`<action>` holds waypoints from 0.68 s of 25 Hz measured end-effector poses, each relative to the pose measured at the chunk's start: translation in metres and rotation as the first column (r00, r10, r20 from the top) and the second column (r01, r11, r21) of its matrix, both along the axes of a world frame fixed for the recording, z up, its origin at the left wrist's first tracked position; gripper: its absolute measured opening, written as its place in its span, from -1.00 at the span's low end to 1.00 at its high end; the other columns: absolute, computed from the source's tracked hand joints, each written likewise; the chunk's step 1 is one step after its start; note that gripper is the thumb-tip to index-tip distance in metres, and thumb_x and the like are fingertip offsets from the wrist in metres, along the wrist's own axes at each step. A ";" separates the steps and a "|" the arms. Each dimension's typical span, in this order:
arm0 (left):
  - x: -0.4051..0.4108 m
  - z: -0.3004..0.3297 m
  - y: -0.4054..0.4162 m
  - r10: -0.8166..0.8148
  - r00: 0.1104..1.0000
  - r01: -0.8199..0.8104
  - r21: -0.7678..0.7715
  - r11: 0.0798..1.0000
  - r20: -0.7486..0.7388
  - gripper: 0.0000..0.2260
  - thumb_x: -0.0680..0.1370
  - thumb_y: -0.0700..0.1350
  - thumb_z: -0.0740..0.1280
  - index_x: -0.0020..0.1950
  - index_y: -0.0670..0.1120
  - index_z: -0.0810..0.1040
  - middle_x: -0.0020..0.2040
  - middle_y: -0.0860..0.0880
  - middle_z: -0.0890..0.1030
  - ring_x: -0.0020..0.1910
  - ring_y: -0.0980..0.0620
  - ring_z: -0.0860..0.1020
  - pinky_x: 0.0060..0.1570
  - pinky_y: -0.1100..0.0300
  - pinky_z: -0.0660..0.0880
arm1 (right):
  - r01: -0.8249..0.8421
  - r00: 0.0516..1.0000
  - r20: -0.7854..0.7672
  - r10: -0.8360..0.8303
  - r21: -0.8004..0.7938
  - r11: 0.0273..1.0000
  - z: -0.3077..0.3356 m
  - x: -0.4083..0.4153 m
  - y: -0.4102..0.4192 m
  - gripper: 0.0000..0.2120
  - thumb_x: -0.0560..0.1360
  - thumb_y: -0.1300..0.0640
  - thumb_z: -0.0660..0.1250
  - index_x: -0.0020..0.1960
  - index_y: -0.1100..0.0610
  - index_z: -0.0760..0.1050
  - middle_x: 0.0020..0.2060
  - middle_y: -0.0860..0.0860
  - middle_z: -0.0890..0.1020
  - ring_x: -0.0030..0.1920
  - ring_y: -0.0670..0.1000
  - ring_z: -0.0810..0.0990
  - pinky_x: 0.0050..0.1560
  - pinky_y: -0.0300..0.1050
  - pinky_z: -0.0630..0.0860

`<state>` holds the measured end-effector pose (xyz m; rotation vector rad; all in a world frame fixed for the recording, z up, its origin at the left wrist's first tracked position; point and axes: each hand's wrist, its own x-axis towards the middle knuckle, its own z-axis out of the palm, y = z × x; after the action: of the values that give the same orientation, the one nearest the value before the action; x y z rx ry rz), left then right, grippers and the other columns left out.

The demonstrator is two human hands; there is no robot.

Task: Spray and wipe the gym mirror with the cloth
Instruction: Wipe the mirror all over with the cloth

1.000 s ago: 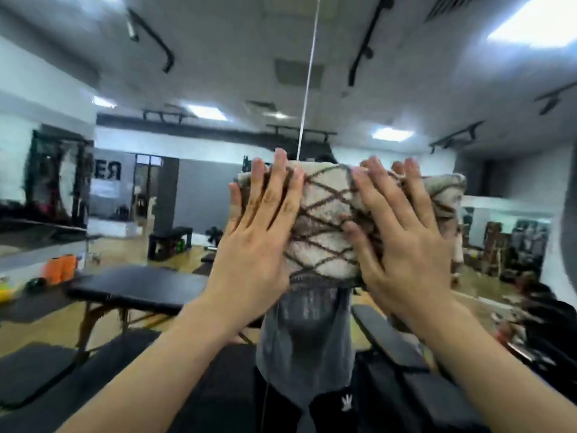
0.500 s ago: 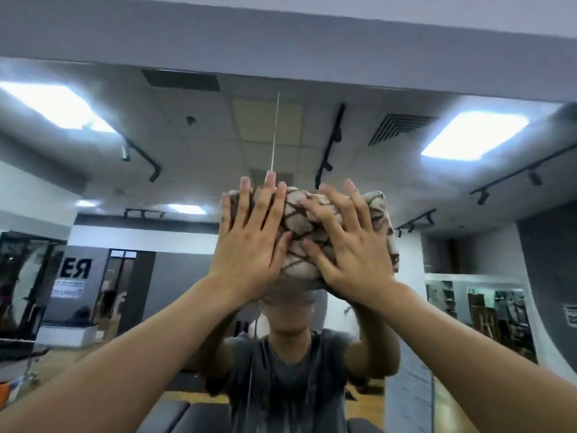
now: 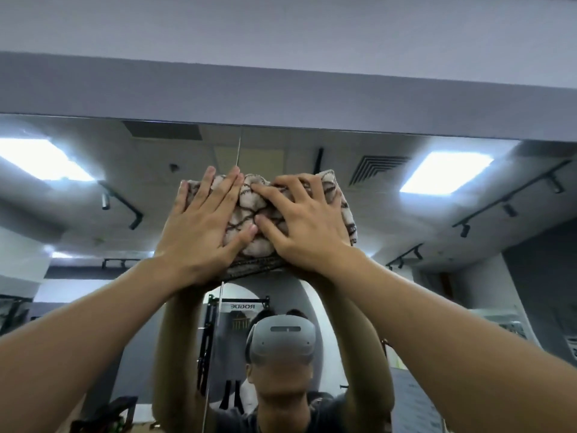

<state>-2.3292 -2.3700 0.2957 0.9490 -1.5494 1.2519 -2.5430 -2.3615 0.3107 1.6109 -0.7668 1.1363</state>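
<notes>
While our left hand (image 3: pixel 199 232) lies flat with straight fingers and our right hand (image 3: pixel 304 228) presses with bent fingers, both pin the bunched cream cloth (image 3: pixel 249 220), crossed by dark brown lines, against the mirror (image 3: pixel 437 239) just below its top edge.

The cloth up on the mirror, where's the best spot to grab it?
Probably its bottom edge, from below. The cloth is pressed flat to the mirror under the left hand and right hand; that folded lower edge shows free between the wrists, so fingers could pinch it.
</notes>
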 end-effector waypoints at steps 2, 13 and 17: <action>0.008 0.022 0.002 0.014 1.000 -0.014 0.021 1.000 0.003 -0.14 0.52 0.49 -0.27 0.70 0.04 -0.12 0.70 0.12 -0.14 0.66 0.04 -0.24 0.62 -0.16 -0.21 | 0.026 1.000 0.002 -0.027 0.024 0.999 0.020 0.010 0.004 -0.40 0.57 -0.38 0.01 0.59 -0.30 0.22 0.50 -0.11 0.32 0.49 0.11 0.15 0.47 0.46 0.22; 0.074 0.148 0.001 0.019 0.999 -0.019 0.006 1.000 0.041 -0.24 0.59 0.40 -0.11 0.70 0.06 -0.07 0.70 0.08 -0.04 0.68 -0.01 -0.14 0.62 -0.16 -0.22 | 0.121 0.977 0.171 -0.128 0.048 0.991 0.124 0.087 0.006 -0.48 0.68 -0.33 0.04 0.62 -0.31 0.14 0.59 -0.09 0.21 0.60 0.17 0.07 0.53 0.50 -0.01; 0.100 0.162 0.000 0.016 0.997 -0.015 -0.016 1.000 0.070 -0.31 0.65 0.35 -0.04 0.70 0.04 -0.02 0.70 0.04 0.03 0.68 -0.03 -0.05 0.62 -0.16 -0.18 | 0.111 0.964 0.238 -0.121 0.055 0.992 0.128 0.125 0.008 -0.50 0.72 -0.23 0.04 0.63 -0.16 0.20 0.57 0.03 0.18 0.59 0.21 0.07 0.53 0.55 -0.03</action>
<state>-2.2290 -2.3696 0.4574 0.9175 -1.5871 1.3195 -2.4178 -2.3532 0.4386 1.4565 -1.0357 1.2515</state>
